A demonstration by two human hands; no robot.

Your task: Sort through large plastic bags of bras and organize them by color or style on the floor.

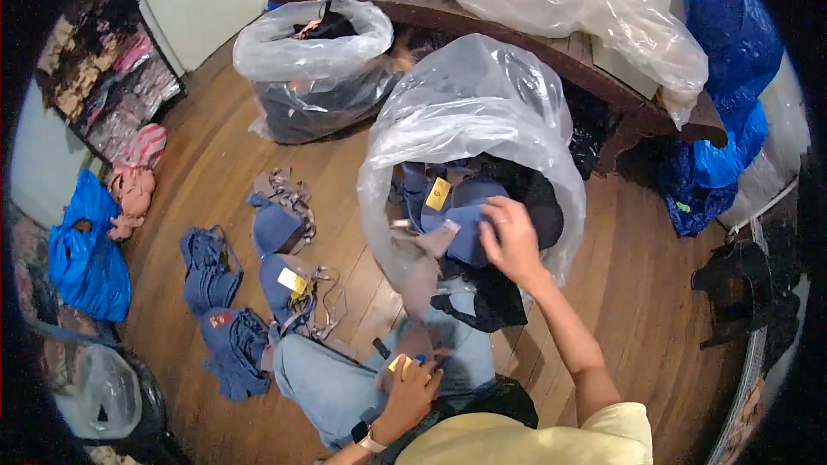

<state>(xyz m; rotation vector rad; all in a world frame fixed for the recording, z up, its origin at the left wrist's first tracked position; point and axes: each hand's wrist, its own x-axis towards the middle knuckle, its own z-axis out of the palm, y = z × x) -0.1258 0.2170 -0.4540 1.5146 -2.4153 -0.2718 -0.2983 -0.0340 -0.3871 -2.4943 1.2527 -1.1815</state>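
A large clear plastic bag (468, 135) lies with its mouth towards me, with bras inside. My right hand (513, 236) reaches into the mouth, thumb and fingers on the edge of a blue bra (465, 232). Beside that bra is a yellow tag (437, 194). Over my lap, my left hand (411, 394) holds a mauve bra (413, 342) by its lower end, at another yellow tag; its upper part stretches blurred to the bag's mouth. A black bra (501, 303) hangs out of the bag's lower rim.
Several blue bras (223, 271) lie in two rows on the wooden floor at left. Another filled clear bag (316, 71) stands behind. A wooden bench (413, 3) bears more bags. Blue plastic bags (90, 252) sit at both sides; a black chair-like object (736, 290) is at right.
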